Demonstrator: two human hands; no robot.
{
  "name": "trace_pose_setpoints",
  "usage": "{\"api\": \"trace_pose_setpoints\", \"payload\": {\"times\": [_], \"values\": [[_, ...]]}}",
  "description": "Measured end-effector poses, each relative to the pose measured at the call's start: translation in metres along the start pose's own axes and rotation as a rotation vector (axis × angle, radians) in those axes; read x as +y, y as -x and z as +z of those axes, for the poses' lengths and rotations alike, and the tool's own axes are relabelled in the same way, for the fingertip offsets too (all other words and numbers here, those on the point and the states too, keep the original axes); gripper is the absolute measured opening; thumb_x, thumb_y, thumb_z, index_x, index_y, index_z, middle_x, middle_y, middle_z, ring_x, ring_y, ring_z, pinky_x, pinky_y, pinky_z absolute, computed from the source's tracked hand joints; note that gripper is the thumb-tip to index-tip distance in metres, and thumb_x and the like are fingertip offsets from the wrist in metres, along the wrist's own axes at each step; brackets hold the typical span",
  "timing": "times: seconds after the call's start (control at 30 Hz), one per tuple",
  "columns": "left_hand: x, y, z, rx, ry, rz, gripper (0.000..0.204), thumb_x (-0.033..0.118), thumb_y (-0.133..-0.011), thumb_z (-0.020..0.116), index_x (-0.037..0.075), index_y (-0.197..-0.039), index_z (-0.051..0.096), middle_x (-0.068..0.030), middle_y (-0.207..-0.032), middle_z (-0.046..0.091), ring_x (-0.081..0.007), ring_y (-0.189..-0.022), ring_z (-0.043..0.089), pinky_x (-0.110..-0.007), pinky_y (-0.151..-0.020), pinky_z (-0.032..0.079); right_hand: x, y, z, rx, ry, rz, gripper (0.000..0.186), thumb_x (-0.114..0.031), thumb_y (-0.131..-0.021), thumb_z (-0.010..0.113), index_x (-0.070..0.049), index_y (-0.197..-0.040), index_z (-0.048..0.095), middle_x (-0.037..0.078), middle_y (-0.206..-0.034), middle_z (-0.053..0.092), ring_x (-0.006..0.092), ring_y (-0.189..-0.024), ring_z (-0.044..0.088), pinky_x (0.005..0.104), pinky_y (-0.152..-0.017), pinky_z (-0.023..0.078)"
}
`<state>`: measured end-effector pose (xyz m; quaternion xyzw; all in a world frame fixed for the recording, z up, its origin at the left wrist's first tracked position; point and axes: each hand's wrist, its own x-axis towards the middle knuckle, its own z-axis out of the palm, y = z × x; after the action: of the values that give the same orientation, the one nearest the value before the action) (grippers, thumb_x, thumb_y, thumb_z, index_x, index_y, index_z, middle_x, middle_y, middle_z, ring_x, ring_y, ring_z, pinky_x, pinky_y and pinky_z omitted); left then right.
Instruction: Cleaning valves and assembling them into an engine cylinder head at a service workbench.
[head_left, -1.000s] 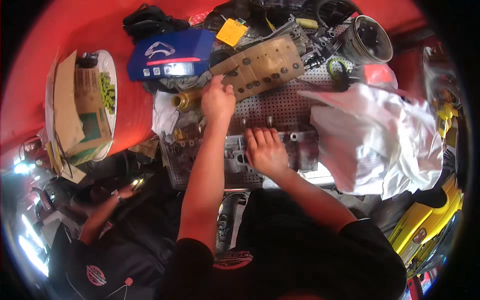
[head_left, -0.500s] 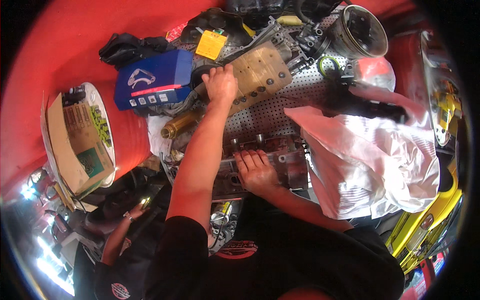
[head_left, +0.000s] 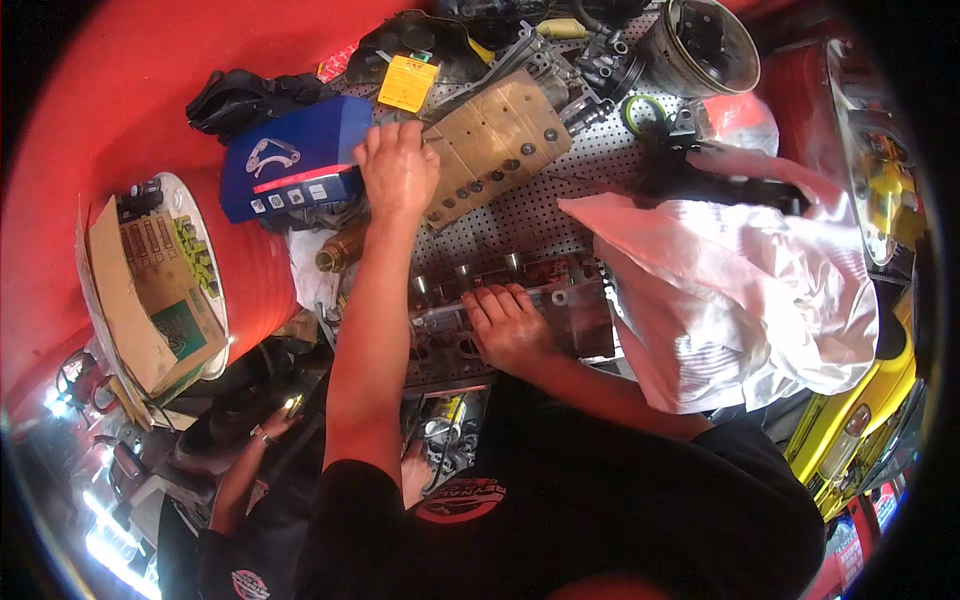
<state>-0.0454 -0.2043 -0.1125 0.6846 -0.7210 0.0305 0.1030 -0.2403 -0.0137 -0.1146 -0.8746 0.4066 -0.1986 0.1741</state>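
My left hand (head_left: 397, 172) reaches across to the gap between a blue box (head_left: 290, 155) and a brown cardboard piece (head_left: 500, 140). Its fingers are bent down over something dark, and the fingertips are hidden. Several black round parts (head_left: 528, 149) sit in a row along the cardboard's near edge. My right hand (head_left: 507, 325) lies with fingers stretched out on a metal cylinder head (head_left: 570, 325) close to my body. Three shiny metal cups (head_left: 463, 275) stand along the head's far side, just beyond those fingers. A brownish-gold tube (head_left: 340, 252) rests left of my left forearm.
A perforated bench top (head_left: 530, 215) carries metal engine parts and a grimy bucket (head_left: 705, 50). White cloth-like sheeting (head_left: 730, 300) bulges at the right. On a red drum at the left stands an open carton (head_left: 150, 290). Another person's hand (head_left: 278, 425) shows at lower left.
My left hand has moved left, off the cardboard's edge toward the blue box. My right hand stays on the cylinder head, where a third metal cup has come into sight. The view has shifted slightly.
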Motion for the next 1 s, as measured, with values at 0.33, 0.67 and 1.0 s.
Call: {"api": "trace_pose_setpoints", "payload": {"times": [0.33, 0.67, 1.0], "values": [[0.030, 0.139, -0.084, 0.021, 2.128, -0.647, 0.031, 0.006, -0.096, 0.063, -0.004, -0.124, 0.060, -0.0146, -0.108, 0.067, -0.0233, -0.099, 0.065, -0.039, -0.090, 0.054, -0.010, 0.011, -0.018, -0.024, -0.204, -0.009, 0.044, -0.023, -0.081, 0.068, -0.003, -0.120, 0.065, 0.013, -0.115, 0.064, 0.0294, -0.109, 0.060, 0.0473, -0.099, 0.044], [0.103, 0.270, -0.131, -0.178, 2.181, -0.288, 0.031, -0.002, -0.091, 0.064, -0.004, -0.122, 0.063, -0.0115, -0.112, 0.068, -0.0205, -0.101, 0.065, -0.036, -0.093, 0.053, -0.066, 0.092, -0.121, 0.479, -0.910, 0.301, 0.020, -0.007, -0.095, 0.067, 0.005, -0.111, 0.066, 0.007, -0.104, 0.064, 0.0132, -0.092, 0.059, 0.0264, -0.081, 0.048], [0.212, 0.462, -0.004, -0.546, 0.994, -0.430, 0.054, 0.027, -0.084, 0.079, 0.014, -0.133, 0.058, -0.0189, -0.116, 0.066, -0.0295, -0.106, 0.063, -0.042, -0.090, 0.050, -0.090, 0.259, -0.124, 0.685, -0.871, 0.645, 0.009, -0.005, -0.098, 0.062, 0.002, -0.095, 0.066, 0.004, -0.103, 0.062, 0.0090, -0.088, 0.054, 0.0245, -0.078, 0.045]]}}
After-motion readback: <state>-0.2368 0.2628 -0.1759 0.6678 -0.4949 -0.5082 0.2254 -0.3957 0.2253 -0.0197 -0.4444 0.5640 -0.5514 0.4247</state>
